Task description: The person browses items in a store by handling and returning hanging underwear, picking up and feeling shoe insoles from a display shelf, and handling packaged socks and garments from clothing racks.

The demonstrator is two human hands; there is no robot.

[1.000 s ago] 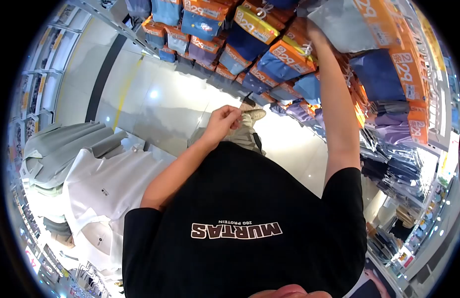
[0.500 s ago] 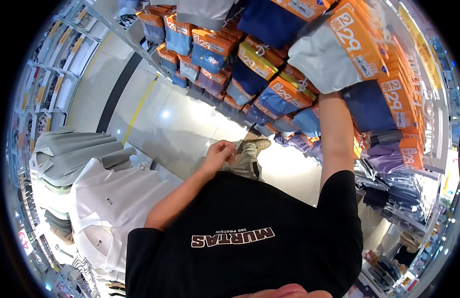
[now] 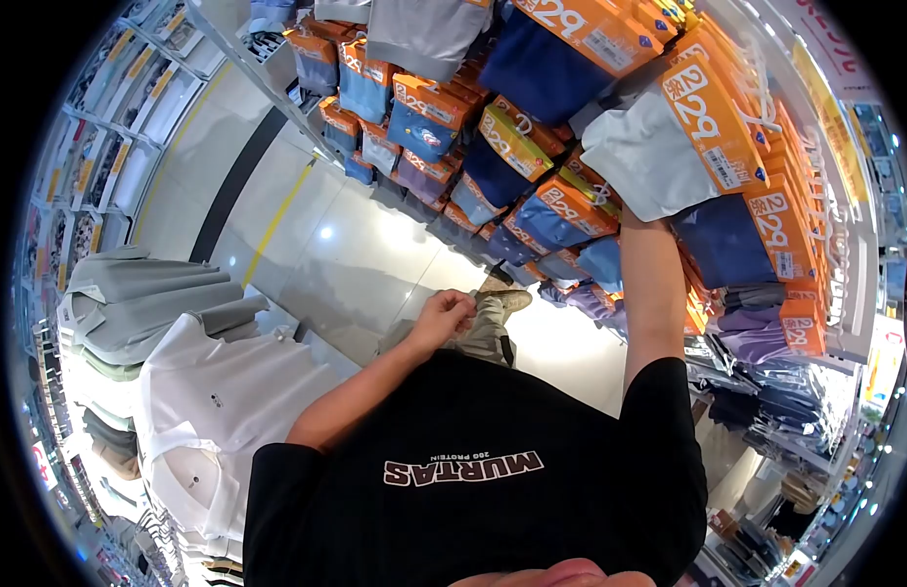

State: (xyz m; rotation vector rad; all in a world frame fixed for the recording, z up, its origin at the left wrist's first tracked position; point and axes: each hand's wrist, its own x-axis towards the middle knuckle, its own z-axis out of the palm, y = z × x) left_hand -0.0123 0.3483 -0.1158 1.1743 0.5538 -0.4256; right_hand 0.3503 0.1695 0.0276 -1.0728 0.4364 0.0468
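Note:
My left hand (image 3: pixel 447 319) is held in front of my black shirt (image 3: pixel 473 489), with its fingers loosely curled together and nothing visible in them. My right arm reaches up to the hanging rack. The hand at its end is hidden behind a light grey folded garment (image 3: pixel 644 157) with an orange "29" header card (image 3: pixel 716 127). A dark blue pack (image 3: pixel 727 240) hangs just right of that wrist. Left of it hangs a blue pack (image 3: pixel 561 215) with an orange card.
Rows of orange-carded packs (image 3: pixel 429 103) fill the rack ahead. White polo shirts (image 3: pixel 228 391) and grey shirts (image 3: pixel 145 303) hang at the left. Tiled floor (image 3: pixel 336 235) with black and yellow stripes lies between. More folded clothes (image 3: pixel 786 391) are on shelves at the right.
The view has shifted slightly, so the rack's packs sit a little differently. My right forearm appears slightly lower and further left, its hand still behind the grey garment. The left hand remains curled.

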